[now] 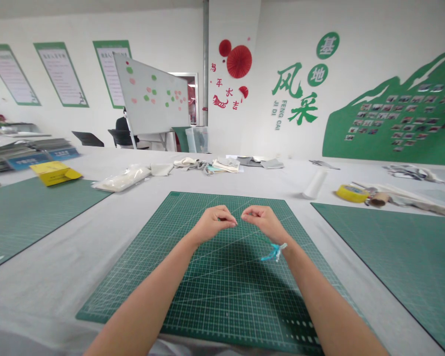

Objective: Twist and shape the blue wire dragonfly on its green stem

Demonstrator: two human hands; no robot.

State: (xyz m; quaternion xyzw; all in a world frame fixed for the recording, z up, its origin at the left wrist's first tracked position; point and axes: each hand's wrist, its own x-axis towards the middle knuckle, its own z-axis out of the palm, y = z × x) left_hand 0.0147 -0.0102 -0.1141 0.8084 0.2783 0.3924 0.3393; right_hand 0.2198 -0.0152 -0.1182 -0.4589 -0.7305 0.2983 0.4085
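Observation:
My left hand [215, 221] is raised over a green cutting mat [144, 267], its thumb and fingers closed in a pinch. Facing it across a small gap is my right hand [264, 220], pinched in the same way. Whatever the fingertips hold, if anything, is too small to make out. At my right wrist hangs a blue and white braided or tied band [275, 252] with loose ends. Shadows of both hands and arms fall on the mat's printed grid.
More cutting mats lie left [40, 212] and right [385, 247]. Beyond are a clear plastic bag [124, 179], a yellow box [55, 173], fabric scraps [222, 165], a yellow tape roll [352, 193] and stacked papers [7, 153]. A whiteboard [152, 99] stands behind the table.

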